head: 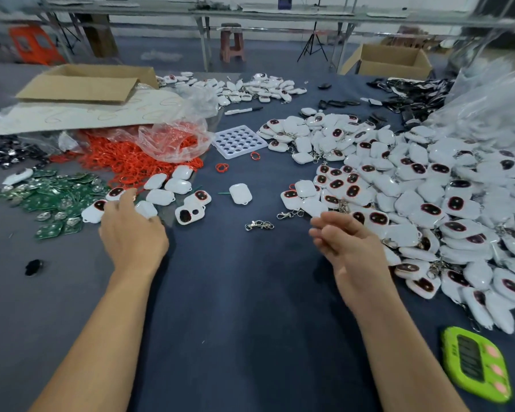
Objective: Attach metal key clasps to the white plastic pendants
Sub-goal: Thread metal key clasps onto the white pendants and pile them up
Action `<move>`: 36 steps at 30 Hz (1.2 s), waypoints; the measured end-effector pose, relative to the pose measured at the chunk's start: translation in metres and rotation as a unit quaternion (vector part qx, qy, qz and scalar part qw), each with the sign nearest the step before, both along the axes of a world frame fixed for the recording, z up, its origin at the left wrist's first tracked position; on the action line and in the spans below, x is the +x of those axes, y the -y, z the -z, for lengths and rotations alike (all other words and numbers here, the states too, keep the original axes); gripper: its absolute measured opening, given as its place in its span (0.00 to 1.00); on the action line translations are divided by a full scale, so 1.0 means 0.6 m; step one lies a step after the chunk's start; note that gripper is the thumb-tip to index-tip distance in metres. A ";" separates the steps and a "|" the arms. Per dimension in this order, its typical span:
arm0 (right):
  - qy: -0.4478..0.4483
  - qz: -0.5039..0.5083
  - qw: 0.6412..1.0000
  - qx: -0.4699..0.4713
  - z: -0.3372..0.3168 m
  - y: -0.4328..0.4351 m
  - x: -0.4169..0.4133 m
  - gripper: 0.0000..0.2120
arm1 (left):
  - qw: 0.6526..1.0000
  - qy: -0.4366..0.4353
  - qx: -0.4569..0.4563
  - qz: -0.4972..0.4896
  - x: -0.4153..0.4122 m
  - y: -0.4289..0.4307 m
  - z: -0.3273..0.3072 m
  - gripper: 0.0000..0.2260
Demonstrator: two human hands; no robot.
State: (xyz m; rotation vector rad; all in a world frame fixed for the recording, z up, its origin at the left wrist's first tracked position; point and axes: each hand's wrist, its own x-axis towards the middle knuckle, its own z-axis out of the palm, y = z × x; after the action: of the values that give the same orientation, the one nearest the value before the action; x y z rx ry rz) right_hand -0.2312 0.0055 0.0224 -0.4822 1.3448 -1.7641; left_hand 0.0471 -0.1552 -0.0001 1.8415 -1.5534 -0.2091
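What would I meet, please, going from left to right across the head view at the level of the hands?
Green circuit boards, left hand, loose metal clasps, right hand, heap of white pendants.

On your table [235,292], the heap of pendants [428,203] lies to your right, a small group [161,191] just beyond your left hand [131,233]. Loose clasps [259,225] lie between your hands. 1 pendant [241,194] sits alone before the tray [238,141]; circuit boards [57,200] lie far left, the timer [476,364] near right.

Bare cloth [238,292] mid-table — pendant heap [428,197] crowds right.
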 end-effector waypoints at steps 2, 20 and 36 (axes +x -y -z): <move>-0.172 0.013 0.984 0.035 0.018 -0.007 0.017 0.16 | 0.999 -0.012 -0.043 0.005 -0.003 -0.007 0.000 0.19; -0.655 0.018 0.636 0.408 0.025 -0.005 0.023 0.25 | 0.949 -0.126 0.064 0.281 -0.134 -0.122 0.002 0.05; -0.631 -0.017 0.764 0.134 0.031 -0.045 0.088 0.10 | 0.943 -0.141 0.063 0.294 -0.133 -0.118 0.002 0.05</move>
State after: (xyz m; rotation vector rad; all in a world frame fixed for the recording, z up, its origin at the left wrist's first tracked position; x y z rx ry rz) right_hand -0.1786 0.0323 0.0038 -1.6882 2.3793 -1.0462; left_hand -0.0326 -0.0842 -0.0013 1.3118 -1.8672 -0.8262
